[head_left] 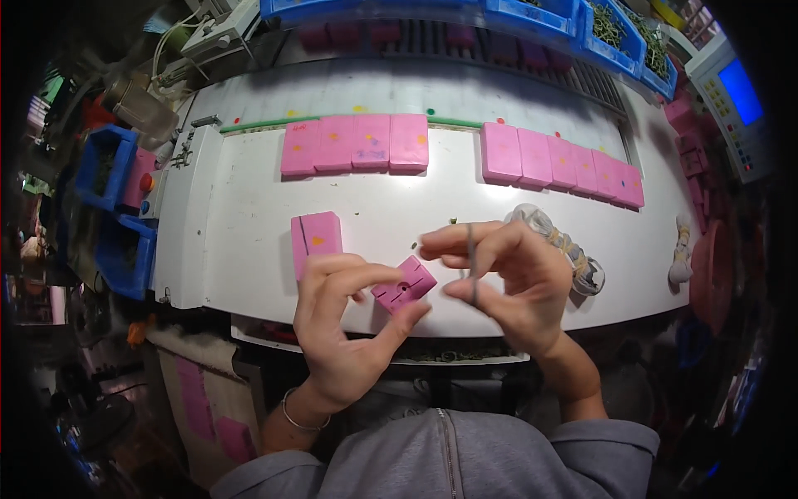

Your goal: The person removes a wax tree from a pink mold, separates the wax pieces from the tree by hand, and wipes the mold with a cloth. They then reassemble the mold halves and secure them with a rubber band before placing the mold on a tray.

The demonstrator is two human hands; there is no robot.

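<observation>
Left hand (345,328) pinches pink block (403,284); right hand (507,279) stretches rubber band (471,262) beside it

Your white tabletop (249,224) carries two rows of pink blocks (356,143) (562,162), one separate pink block (316,237), and a clear bag of rubber bands (565,245).

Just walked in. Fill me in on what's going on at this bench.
A person at a white worktable holds a small pink block with holes in its face in the left hand. The right hand stretches a thin rubber band between thumb and forefinger, right beside that block. One larger pink block sits just behind the left hand, and two rows of pink blocks line the back of the table. A clear bag of bands lies by the right hand.
</observation>
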